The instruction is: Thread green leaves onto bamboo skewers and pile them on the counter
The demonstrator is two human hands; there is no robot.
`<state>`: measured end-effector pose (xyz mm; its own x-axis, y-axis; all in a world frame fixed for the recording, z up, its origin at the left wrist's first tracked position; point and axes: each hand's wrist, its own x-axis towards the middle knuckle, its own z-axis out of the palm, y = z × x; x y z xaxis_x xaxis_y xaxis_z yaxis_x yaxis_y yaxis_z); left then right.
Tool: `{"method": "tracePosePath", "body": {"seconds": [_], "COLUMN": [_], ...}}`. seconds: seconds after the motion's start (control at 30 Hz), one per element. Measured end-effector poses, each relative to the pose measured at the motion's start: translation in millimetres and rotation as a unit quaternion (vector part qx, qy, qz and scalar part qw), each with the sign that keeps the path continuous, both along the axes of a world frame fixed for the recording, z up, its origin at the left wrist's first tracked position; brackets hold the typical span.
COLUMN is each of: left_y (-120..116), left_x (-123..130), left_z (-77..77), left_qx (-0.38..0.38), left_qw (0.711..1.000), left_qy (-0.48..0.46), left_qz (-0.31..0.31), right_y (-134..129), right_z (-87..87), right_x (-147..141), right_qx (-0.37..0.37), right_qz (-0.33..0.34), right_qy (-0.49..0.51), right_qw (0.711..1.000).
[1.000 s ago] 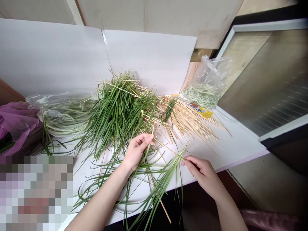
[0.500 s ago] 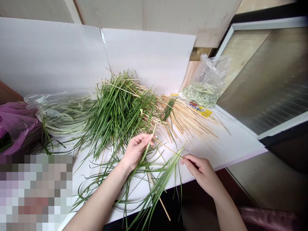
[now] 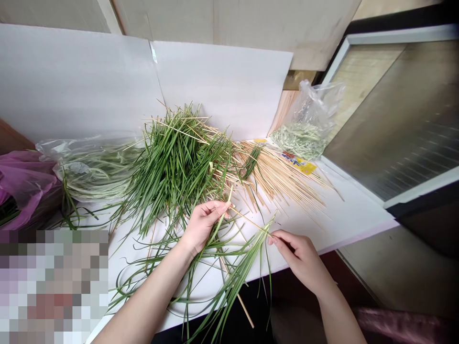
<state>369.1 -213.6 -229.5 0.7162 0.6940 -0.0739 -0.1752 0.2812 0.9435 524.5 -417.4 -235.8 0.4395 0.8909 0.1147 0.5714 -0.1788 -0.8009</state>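
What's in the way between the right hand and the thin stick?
Nothing visible: the fingertips of the right hand touch the end of the thin wooden skewer, with long green grass blades lying just below it.

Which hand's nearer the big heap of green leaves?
Left hand: just in front of the heap of long green leaves, near its edge. Right hand: farther off, in front of it and to the right.

A yellow packet label (image 3: 299, 165), red and blue lettering, too small to read, nothing else legible
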Motion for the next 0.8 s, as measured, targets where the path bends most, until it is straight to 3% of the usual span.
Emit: {"method": "tracePosePath", "body": {"seconds": [0.33,0.47,0.67,0.8], "left_y": [-1.4,-2.1,-14.3,-18.5], "left_x": [-2.3,-2.8,0.7,2.9], "left_z": [3.2,1.7,-0.5,-2.4], "left_qx": [0.078,0.072,0.105,0.128], "left_qw": [0.997,0.997,0.989,0.986], "left_qy": [0.011,0.016,0.058,0.055], "left_qz": [0.015,-0.003,-0.087,-0.087], "right_y": [-1.1,-1.2,1.1,3.3], "right_z": [-0.3,0.3,6.4,6.9], "right_x": [0.7,0.8,-8.6,-12.8], "right_qx": [-0.005,-0.005,-0.022,-0.019], "right_qz": [-0.002,0.002,0.016,0.013], "right_qy": [0.011,0.016,0.045,0.055], "right_qw": [1.0,1.0,0.999,0.998]}}
